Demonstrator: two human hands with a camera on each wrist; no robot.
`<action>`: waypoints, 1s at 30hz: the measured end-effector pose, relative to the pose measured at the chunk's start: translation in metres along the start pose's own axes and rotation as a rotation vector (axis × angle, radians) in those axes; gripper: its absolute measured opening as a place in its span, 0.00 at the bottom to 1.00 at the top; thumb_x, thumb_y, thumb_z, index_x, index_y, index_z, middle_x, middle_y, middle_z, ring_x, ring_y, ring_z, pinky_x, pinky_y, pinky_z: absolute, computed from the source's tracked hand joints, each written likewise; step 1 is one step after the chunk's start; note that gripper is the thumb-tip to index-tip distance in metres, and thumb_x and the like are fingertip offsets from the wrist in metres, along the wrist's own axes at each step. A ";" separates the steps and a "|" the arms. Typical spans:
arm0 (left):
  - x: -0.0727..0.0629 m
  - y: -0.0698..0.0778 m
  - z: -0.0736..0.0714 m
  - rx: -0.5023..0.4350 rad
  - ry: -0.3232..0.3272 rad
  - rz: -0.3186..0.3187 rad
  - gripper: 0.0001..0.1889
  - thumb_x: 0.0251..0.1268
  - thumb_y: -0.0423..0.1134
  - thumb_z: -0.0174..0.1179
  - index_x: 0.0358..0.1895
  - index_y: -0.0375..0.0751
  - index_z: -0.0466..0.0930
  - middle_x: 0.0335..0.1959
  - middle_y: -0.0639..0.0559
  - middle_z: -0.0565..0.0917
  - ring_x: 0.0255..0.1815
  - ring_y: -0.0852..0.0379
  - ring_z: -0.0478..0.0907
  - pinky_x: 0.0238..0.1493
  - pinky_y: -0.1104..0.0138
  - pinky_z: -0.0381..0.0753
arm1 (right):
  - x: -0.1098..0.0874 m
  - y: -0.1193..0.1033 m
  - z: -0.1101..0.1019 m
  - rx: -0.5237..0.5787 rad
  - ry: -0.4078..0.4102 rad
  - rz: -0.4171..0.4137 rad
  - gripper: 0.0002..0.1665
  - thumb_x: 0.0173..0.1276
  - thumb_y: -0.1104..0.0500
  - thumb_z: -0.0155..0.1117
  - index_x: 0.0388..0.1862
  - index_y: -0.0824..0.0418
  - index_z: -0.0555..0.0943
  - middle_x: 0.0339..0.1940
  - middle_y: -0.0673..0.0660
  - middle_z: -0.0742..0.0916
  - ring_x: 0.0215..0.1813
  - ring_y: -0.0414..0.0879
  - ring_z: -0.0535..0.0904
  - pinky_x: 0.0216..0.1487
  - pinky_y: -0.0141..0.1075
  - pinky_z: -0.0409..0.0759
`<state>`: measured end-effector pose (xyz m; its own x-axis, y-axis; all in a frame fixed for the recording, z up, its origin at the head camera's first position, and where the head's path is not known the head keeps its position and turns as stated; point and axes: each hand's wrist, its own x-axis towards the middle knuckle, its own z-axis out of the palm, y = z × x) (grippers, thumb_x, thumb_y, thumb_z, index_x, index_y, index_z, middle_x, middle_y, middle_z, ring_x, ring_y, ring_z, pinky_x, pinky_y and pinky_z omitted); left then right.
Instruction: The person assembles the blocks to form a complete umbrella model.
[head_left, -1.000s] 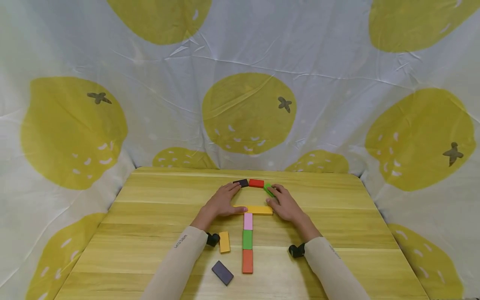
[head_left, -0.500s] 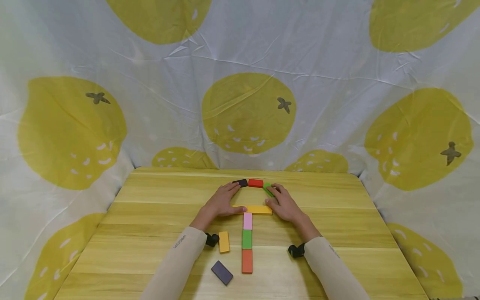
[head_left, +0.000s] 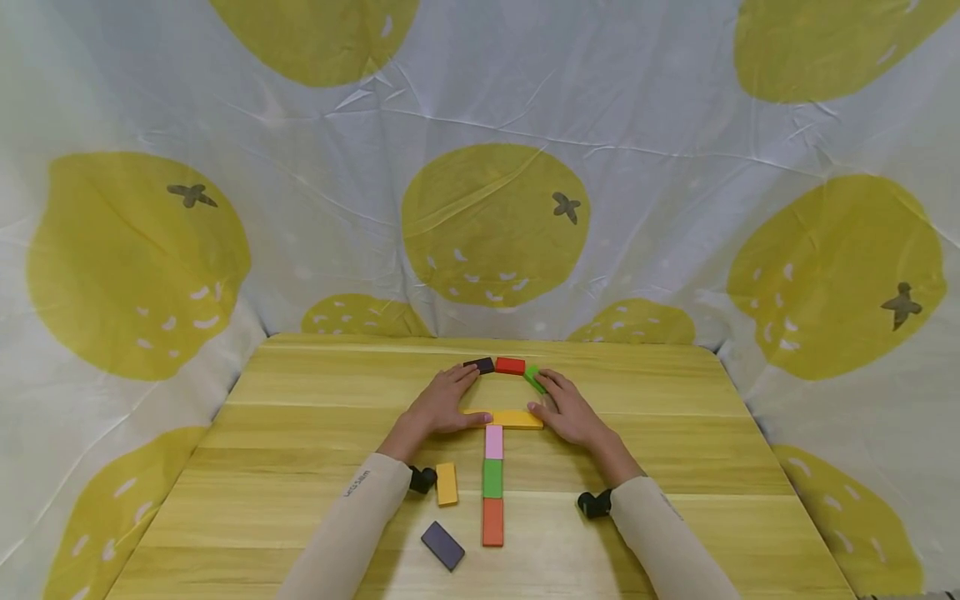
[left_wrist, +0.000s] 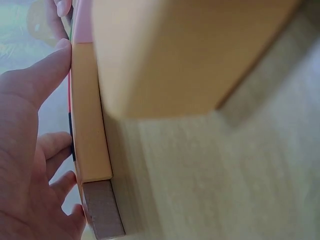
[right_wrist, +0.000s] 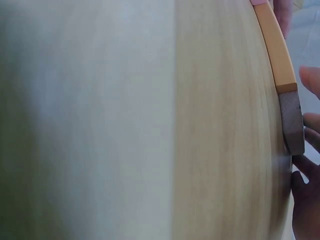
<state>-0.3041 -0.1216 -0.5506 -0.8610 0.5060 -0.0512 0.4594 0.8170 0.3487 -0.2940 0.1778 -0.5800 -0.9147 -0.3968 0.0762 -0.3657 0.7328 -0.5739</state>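
In the head view, my left hand (head_left: pixel 442 402) spans the left side of an arch of blocks. Its fingertips touch a black block (head_left: pixel 480 365) and its thumb rests on the left part of a yellow row. Opposite, my right hand (head_left: pixel 572 414) has its fingertips at a green block (head_left: pixel 533 377) and its thumb at the right end of the yellow block (head_left: pixel 516 419). Between black and green lies a red block (head_left: pixel 511 366). A grey-brown block (left_wrist: pixel 103 210) shows by my left fingers in the left wrist view. Another dark block (right_wrist: pixel 292 122) is beside my right fingers in the right wrist view.
A pink block (head_left: pixel 493 442), a second green block (head_left: pixel 492 478) and an orange-red block (head_left: pixel 492 522) run in line toward me from the yellow row. A loose yellow block (head_left: pixel 447 484) and purple-grey block (head_left: pixel 442 546) lie left of them on the wooden table (head_left: pixel 720 450).
My right thumb has shifted slightly left over the yellow block's end, and more of the green block shows at the right fingertips. The left hand has kept its place.
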 end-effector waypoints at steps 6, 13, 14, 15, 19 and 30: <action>-0.001 0.000 0.000 -0.009 0.009 0.011 0.51 0.64 0.71 0.60 0.82 0.43 0.58 0.83 0.45 0.59 0.85 0.41 0.51 0.84 0.47 0.50 | -0.001 -0.001 -0.001 -0.014 -0.009 0.005 0.43 0.79 0.40 0.55 0.83 0.59 0.59 0.84 0.61 0.61 0.84 0.61 0.54 0.80 0.61 0.58; 0.002 -0.002 0.002 -0.003 0.005 0.015 0.51 0.64 0.71 0.60 0.82 0.43 0.57 0.83 0.46 0.59 0.85 0.41 0.50 0.84 0.46 0.50 | 0.000 -0.001 0.000 -0.018 -0.007 0.007 0.43 0.79 0.40 0.55 0.83 0.59 0.59 0.85 0.59 0.61 0.85 0.60 0.54 0.81 0.61 0.57; 0.002 -0.003 0.003 -0.003 0.007 0.016 0.51 0.64 0.71 0.60 0.82 0.44 0.57 0.83 0.46 0.59 0.85 0.41 0.51 0.84 0.45 0.50 | 0.000 -0.001 0.000 -0.018 -0.007 0.007 0.43 0.79 0.40 0.55 0.83 0.59 0.59 0.85 0.59 0.61 0.85 0.60 0.54 0.81 0.61 0.57; 0.002 -0.003 0.003 -0.002 0.008 0.017 0.51 0.64 0.71 0.60 0.82 0.44 0.58 0.83 0.46 0.60 0.85 0.41 0.51 0.84 0.45 0.50 | 0.000 -0.002 0.000 -0.016 -0.005 0.005 0.43 0.79 0.40 0.55 0.83 0.59 0.60 0.85 0.59 0.61 0.84 0.61 0.54 0.81 0.61 0.57; 0.003 -0.004 0.004 -0.004 0.010 0.020 0.51 0.64 0.71 0.60 0.82 0.44 0.58 0.83 0.46 0.60 0.85 0.41 0.51 0.84 0.44 0.50 | 0.000 -0.002 0.000 -0.014 0.000 0.002 0.43 0.79 0.40 0.55 0.83 0.60 0.60 0.84 0.61 0.61 0.84 0.61 0.55 0.80 0.62 0.58; 0.001 -0.003 0.003 -0.021 0.010 0.012 0.51 0.64 0.71 0.60 0.82 0.44 0.57 0.83 0.46 0.59 0.85 0.41 0.50 0.84 0.45 0.49 | 0.001 0.001 0.003 -0.012 0.011 0.003 0.44 0.78 0.38 0.56 0.83 0.59 0.60 0.84 0.60 0.61 0.84 0.61 0.56 0.80 0.62 0.59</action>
<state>-0.3056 -0.1232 -0.5542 -0.8579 0.5125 -0.0374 0.4648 0.8049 0.3688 -0.2944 0.1761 -0.5829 -0.9176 -0.3886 0.0840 -0.3652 0.7402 -0.5646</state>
